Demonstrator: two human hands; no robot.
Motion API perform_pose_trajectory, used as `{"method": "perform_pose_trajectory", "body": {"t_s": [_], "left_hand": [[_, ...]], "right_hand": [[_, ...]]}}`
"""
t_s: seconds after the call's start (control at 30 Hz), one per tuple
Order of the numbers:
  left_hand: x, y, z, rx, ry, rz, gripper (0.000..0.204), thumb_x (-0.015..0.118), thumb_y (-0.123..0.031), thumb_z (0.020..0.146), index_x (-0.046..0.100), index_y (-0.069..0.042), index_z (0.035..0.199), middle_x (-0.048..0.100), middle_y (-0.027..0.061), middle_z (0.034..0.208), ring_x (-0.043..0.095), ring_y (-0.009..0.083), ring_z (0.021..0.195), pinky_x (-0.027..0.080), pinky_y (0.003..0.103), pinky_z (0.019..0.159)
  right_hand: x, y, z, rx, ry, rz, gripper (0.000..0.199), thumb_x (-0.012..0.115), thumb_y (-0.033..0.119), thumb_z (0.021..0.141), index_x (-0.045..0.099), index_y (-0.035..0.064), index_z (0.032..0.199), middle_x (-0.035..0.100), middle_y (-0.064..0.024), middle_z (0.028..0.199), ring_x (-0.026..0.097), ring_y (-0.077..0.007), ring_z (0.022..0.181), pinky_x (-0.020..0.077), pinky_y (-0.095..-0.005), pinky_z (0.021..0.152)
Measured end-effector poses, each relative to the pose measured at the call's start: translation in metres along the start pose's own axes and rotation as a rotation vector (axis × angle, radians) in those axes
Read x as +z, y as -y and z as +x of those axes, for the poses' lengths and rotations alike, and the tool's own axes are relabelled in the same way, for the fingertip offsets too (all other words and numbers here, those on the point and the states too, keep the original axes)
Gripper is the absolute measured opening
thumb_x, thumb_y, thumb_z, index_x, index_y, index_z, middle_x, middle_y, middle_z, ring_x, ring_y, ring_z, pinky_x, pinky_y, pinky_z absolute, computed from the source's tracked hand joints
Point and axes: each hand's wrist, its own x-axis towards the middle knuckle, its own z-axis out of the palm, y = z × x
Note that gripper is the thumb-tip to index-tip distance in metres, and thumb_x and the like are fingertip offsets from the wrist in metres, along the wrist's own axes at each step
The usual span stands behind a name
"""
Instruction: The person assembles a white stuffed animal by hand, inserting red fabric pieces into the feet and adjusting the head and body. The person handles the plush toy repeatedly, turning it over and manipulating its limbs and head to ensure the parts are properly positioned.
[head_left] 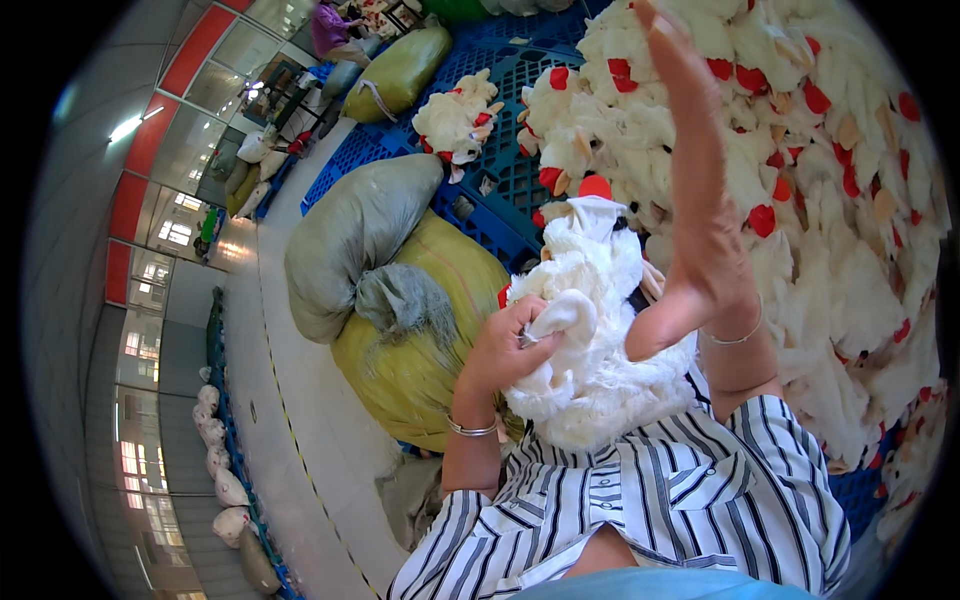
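Observation:
A white, fluffy, unstuffed plush toy skin (600,395) lies against my front, above the striped shirt. At its upper end shows a red patch (595,187), with dark spots near it. My left hand (508,348) is closed at the skin's left side, gripping a smooth white flap of it between thumb and fingers. Close to the camera, my right hand (692,190) is raised at the skin's right side. It is seen edge-on, fingers stretched upward and thumb apart, with nothing visible in it. Part of the skin is hidden behind this hand.
A large heap of similar cream plush skins (815,300) with red parts fills the right side. A smaller pile (458,115) sits on blue plastic pallets (510,85). Stuffed grey (360,240) and yellow-green sacks (430,330) stand at my left. Farther off, a person in purple (330,28) sits.

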Motion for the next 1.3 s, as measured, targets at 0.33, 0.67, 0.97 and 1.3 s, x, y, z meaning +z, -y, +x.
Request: {"method": "perform_pose_trajectory", "body": {"t_s": [0.33,0.67,0.97,1.3], "left_hand": [[0.003,-0.006,-0.003,-0.028,-0.046,-0.051,0.015,0.07,-0.008,0.086,0.064,-0.001,0.098,0.062,-0.0002,0.092,0.054,0.007,0.08,0.044,0.023,0.069],[0.003,-0.013,-0.002,-0.057,-0.042,-0.141,0.011,0.068,-0.004,0.087,0.067,0.0,0.097,0.062,0.0009,0.09,0.055,0.0075,0.081,0.043,0.023,0.068],[0.004,-0.008,-0.002,-0.082,-0.017,-0.153,0.009,0.068,-0.004,0.087,0.066,0.001,0.095,0.059,0.0004,0.087,0.053,0.007,0.078,0.041,0.023,0.066],[0.006,-0.006,-0.001,-0.024,-0.043,-0.094,0.011,0.069,-0.004,0.085,0.066,0.003,0.093,0.061,0.0026,0.086,0.055,0.0093,0.078,0.043,0.025,0.068]], "right_hand": [[-0.001,-0.008,-0.002,0.061,0.105,0.029,0.123,0.059,0.086,0.064,0.034,0.0006,0.148,0.027,-0.0214,0.155,0.022,-0.0346,0.146,0.02,-0.0494,0.116],[0.015,-0.009,-0.044,0.311,0.47,0.221,0.087,0.075,0.052,0.075,0.045,0.0033,0.14,0.038,-0.0198,0.149,0.029,-0.0379,0.142,0.0248,-0.049,0.114],[0.025,-0.008,-0.062,0.382,0.67,0.238,0.073,0.083,0.035,0.07,0.054,0.0017,0.128,0.045,-0.0177,0.142,0.037,-0.0361,0.136,0.0347,-0.0454,0.11],[0.03,-0.003,-0.067,0.473,0.809,0.295,0.064,0.081,0.028,0.071,0.057,0.0003,0.123,0.057,-0.0173,0.127,0.054,-0.034,0.119,0.0442,-0.0401,0.1]]}}
